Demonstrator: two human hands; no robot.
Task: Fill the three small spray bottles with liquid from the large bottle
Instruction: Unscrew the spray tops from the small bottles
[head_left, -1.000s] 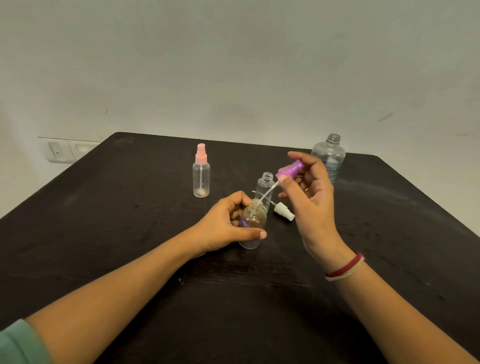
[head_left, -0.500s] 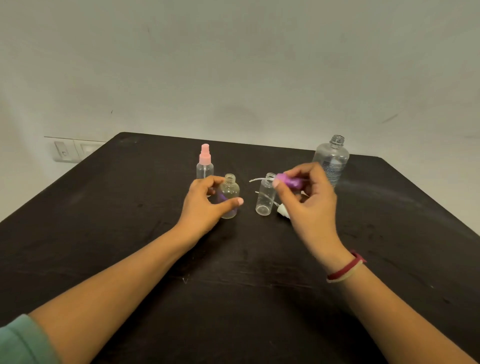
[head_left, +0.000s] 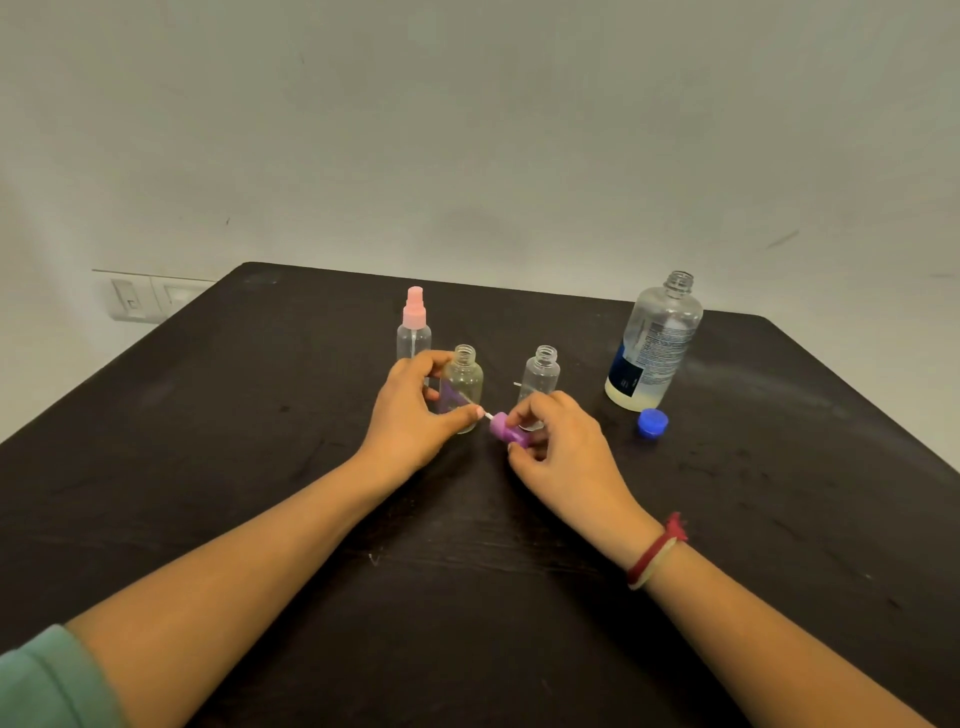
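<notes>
On table (head_left: 260, 467): uncapped clear bottle (head_left: 464, 382) upright in left hand (head_left: 415, 415).

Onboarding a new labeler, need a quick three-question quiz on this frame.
1. True or false: the large bottle has its cap on.
2. How many small bottles have no sprayer on? A) none B) two C) three
3. What does the right hand hold?
Key: 1 false, the blue cap lies on the table. 2 B, only the pink-topped bottle has one. 3 the purple sprayer.
</notes>
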